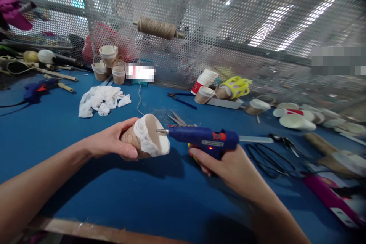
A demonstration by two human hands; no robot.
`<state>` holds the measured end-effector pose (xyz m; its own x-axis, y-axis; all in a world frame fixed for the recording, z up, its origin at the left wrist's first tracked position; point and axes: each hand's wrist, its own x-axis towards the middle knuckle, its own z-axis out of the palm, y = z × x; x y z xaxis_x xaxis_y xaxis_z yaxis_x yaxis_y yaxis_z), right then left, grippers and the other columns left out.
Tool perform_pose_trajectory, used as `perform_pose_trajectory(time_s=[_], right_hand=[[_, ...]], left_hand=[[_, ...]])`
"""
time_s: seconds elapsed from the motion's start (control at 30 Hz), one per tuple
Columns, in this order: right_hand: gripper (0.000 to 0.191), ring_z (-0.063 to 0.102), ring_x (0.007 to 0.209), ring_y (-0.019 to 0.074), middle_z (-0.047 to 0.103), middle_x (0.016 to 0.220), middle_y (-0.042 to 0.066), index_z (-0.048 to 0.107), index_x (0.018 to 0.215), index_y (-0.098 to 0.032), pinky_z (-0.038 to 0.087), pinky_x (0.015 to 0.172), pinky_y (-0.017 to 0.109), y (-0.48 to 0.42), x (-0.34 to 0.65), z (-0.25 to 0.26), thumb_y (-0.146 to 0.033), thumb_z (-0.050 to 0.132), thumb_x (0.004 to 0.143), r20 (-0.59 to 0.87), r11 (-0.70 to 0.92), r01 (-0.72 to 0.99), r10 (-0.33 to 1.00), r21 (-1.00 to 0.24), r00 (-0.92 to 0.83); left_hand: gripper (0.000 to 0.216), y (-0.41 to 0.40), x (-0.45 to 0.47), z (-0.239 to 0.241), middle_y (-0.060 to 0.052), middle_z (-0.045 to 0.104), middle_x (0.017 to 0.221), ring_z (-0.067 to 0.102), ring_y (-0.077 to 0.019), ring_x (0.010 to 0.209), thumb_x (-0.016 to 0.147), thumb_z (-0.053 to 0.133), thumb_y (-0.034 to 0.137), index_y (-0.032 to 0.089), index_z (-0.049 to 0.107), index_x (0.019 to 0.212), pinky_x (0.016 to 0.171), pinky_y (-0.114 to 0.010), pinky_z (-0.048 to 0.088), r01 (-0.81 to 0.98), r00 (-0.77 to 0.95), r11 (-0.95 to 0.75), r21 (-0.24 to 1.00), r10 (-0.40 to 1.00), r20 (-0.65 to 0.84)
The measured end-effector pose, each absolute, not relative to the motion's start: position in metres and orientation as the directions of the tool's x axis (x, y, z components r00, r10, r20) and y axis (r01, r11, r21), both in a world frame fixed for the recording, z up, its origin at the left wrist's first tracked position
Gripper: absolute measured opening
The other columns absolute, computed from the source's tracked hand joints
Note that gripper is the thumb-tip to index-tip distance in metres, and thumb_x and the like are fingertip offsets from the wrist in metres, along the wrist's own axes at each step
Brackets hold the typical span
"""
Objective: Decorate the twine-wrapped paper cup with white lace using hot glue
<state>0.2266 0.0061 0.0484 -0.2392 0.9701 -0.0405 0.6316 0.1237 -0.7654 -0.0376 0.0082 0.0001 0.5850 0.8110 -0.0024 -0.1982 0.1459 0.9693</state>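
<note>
My left hand (114, 141) grips a paper cup (147, 135) wrapped in twine, with white lace round its rim, held on its side above the blue table (114, 194) with its mouth facing right. My right hand (225, 167) holds a blue glue gun (204, 139) by the handle, its red light on. The metal nozzle points left and sits just at the cup's mouth, near the lace rim.
White lace scraps (100, 100) lie behind the cup. Small twine-covered cup baskets (110, 63) and a twine spool (157, 28) stand at the mesh screen. Scissors (177, 119), paper cups (204, 85), black scissors (274, 156) and a second glue gun (37, 90) surround the hands.
</note>
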Motion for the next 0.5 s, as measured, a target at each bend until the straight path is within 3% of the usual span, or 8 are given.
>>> perform_pose_trajectory(time_s=[0.13,0.27,0.37,0.5], right_hand=[[0.033,0.048,0.04,0.0132,0.052,0.042,0.0,0.05,0.05,-0.022,0.042,0.044,0.028,0.0071,0.2259,0.0496,-0.047,0.062,0.069,-0.016,0.137,0.614,0.971,-0.777,-0.238],[0.034,0.048,0.04,0.0129,0.052,0.042,0.0,0.05,0.05,-0.021,0.041,0.044,0.028,0.0104,0.2273,0.0499,-0.047,0.062,0.07,-0.087,0.112,0.64,0.959,-0.76,-0.27],[0.03,0.046,0.038,0.0117,0.05,0.04,-0.002,0.054,0.056,-0.02,0.039,0.042,0.026,0.0111,0.2305,0.0511,-0.046,0.063,0.069,-0.123,0.103,0.63,0.944,-0.77,-0.305],[0.026,0.042,0.036,0.0098,0.048,0.04,-0.004,0.06,0.072,-0.019,0.035,0.039,0.024,0.0102,0.2351,0.0523,-0.045,0.061,0.072,-0.088,0.102,0.48,0.93,-0.871,-0.358]], left_hand=[[0.075,0.0062,-0.035,0.002,-0.007,0.06,0.096,0.055,-0.0129,0.07,0.053,0.081,0.035,0.017,0.049,0.119,0.058,-0.02,0.047,-0.209,0.605,0.191,0.959,0.796,-0.026],[0.076,0.0048,-0.0357,0.0029,-0.007,0.06,0.094,0.054,-0.0124,0.067,0.053,0.08,0.037,0.018,0.048,0.12,0.056,-0.022,0.049,-0.203,0.62,0.231,0.952,0.783,-0.057],[0.076,0.006,-0.0381,0.002,-0.006,0.06,0.092,0.054,-0.0133,0.069,0.053,0.081,0.035,0.018,0.048,0.12,0.057,-0.023,0.049,-0.204,0.605,0.214,0.955,0.794,-0.049],[0.078,0.0088,-0.0398,0.0004,-0.006,0.06,0.097,0.056,-0.0168,0.08,0.052,0.082,0.029,0.019,0.047,0.121,0.067,-0.025,0.047,-0.191,0.57,0.122,0.974,0.822,0.009]])
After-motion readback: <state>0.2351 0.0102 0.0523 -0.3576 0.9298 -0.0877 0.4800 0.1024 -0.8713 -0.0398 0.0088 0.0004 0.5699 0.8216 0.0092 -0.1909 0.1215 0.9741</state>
